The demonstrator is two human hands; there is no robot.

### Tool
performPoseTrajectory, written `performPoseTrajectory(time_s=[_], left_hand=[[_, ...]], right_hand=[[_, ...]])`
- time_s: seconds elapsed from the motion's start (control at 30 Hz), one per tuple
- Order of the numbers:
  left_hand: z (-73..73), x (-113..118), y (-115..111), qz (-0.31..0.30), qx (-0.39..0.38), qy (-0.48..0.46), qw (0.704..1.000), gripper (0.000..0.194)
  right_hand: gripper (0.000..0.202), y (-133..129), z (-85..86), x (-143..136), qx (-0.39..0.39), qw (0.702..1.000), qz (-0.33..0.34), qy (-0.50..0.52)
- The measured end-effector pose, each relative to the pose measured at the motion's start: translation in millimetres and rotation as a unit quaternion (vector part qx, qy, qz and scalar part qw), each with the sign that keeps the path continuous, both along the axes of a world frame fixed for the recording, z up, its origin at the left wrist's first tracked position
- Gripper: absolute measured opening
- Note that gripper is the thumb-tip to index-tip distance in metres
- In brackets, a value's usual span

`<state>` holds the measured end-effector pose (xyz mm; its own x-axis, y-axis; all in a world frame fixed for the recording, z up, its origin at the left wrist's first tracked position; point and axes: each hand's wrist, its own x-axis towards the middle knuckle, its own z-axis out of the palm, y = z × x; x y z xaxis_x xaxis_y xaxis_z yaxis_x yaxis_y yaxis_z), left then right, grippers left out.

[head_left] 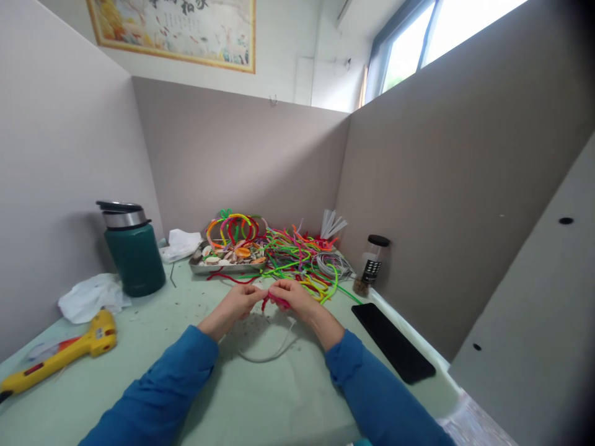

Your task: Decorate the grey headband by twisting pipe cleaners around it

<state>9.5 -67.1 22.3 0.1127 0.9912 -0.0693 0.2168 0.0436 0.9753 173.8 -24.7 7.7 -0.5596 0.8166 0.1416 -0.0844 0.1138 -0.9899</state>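
Note:
My left hand [238, 305] and my right hand [296, 298] meet above the middle of the table, fingertips pinched close together. Between them is a pink-red fuzzy pipe cleaner [280, 301], with a darker red end hanging below the fingers. A thin grey-white wire loop [264, 360] curves under my hands toward me. Its upper part is hidden by my fingers, so I cannot tell how the pipe cleaner and loop join. Just beyond my hands lies a tangled heap of coloured pipe cleaners [297, 251].
A metal tray [227, 269] of flat pieces holds bright wrapped hoops [232, 228]. On the left stand a green bottle [137, 257], crumpled tissue [93, 298] and a yellow glue gun [69, 354]. A jar [370, 266] and a black phone [393, 342] are right. Grey partitions [242, 142] enclose the table.

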Motion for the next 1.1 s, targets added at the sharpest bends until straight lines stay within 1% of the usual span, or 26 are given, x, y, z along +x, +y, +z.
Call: performPoseTrajectory(time_s=[0.13,0.23,0.3,0.4,0.5,0.57,0.67,0.73,0.87,1.0,1.1], left_hand=[[-4.7,0.5,2.9,-0.015,0.003,0.011,1.0,0.048],[-5.8,1.4,4.1,-0.007,-0.004,0.017,1.0,0.049],[-5.5,1.5,4.4,-0.001,-0.01,0.011,1.0,0.049],[-5.9,0.1,5.6,0.008,-0.018,-0.004,1.0,0.048],[-7.6,-2.2,7.9,0.024,-0.012,-0.011,1.0,0.048],[-8.8,-3.2,9.2,0.03,-0.009,-0.012,0.999,0.049],[-10.3,-3.6,10.1,0.03,-0.014,-0.006,0.999,0.049],[-10.8,-3.5,10.2,0.024,-0.019,-0.002,1.0,0.049],[-10.0,-3.1,9.5,0.016,-0.019,0.004,1.0,0.049],[-8.2,-3.1,8.3,0.009,-0.007,-0.004,1.0,0.048],[-9.9,-4.1,9.4,0.008,0.006,-0.005,1.0,0.049]], right_hand=[[0.025,-1.3,0.9,1.7,0.018,1.0,0.007,-0.019],[0.028,0.5,-1.4,0.1,0.009,1.0,0.002,-0.018],[0.033,3.1,-4.4,-1.7,0.009,1.0,-0.019,-0.023],[0.039,7.2,-9.7,-3.5,0.031,0.996,-0.056,-0.055],[0.035,9.3,-13.8,-4.2,0.072,0.993,-0.047,-0.083],[0.029,9.3,-15.4,-4.8,0.122,0.987,-0.048,-0.092],[0.021,8.3,-16.3,-6.0,0.205,0.969,-0.086,-0.105],[0.017,7.6,-16.6,-6.7,0.235,0.96,-0.104,-0.112],[0.013,7.2,-16.8,-7.3,0.241,0.958,-0.103,-0.117],[0.014,6.8,-16.4,-7.4,0.22,0.966,-0.092,-0.103],[0.014,8.0,-17.6,-7.6,0.215,0.969,-0.084,-0.09]])
